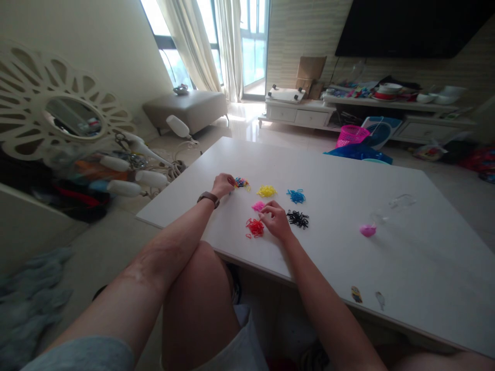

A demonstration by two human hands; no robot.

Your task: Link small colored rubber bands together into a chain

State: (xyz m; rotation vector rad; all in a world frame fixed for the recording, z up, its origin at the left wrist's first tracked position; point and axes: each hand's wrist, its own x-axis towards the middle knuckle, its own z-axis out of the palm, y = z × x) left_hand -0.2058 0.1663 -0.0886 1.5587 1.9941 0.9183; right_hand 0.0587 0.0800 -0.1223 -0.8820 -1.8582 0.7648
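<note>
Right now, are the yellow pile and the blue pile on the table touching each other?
Apart. The head view shows it: a strip of white tabletop separates the yellow pile from the blue pile to its right.

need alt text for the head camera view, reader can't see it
A person's left hand is at a mixed-colour pile of small pieces on a white table, while the right hand is beside a pink pile and a red pile. A yellow pile, blue pile and black pile lie nearby.

Red loops (255, 228), black loops (298, 220), multicoloured pile (242, 182)
</note>
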